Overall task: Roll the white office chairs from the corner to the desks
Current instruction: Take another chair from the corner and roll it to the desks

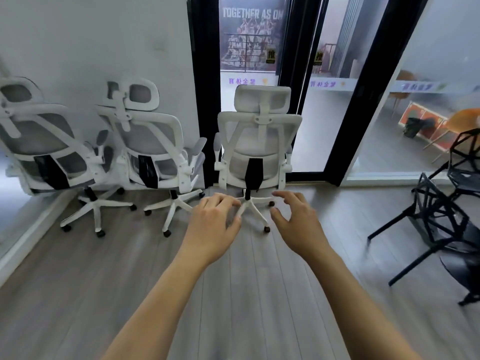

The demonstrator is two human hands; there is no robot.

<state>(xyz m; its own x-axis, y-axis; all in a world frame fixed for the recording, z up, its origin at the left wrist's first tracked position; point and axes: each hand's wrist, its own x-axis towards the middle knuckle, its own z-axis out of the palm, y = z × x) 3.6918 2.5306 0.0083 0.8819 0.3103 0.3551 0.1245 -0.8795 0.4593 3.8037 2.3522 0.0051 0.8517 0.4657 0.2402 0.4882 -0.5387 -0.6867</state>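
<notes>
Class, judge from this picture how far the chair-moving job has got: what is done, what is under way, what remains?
Done: nothing visibly. The left chair, middle chair and right chair all stand by the wall. In hand: the left hand and right hand reach toward the right chair, both open, holding nothing. Left: rolling all three to desks, which are not in view.

Bare wood floor [233, 294] lies open up to the nearest white chair [255, 141]; black frame chairs [446, 203] crowd the right, two more white chairs [104, 146] the left
</notes>
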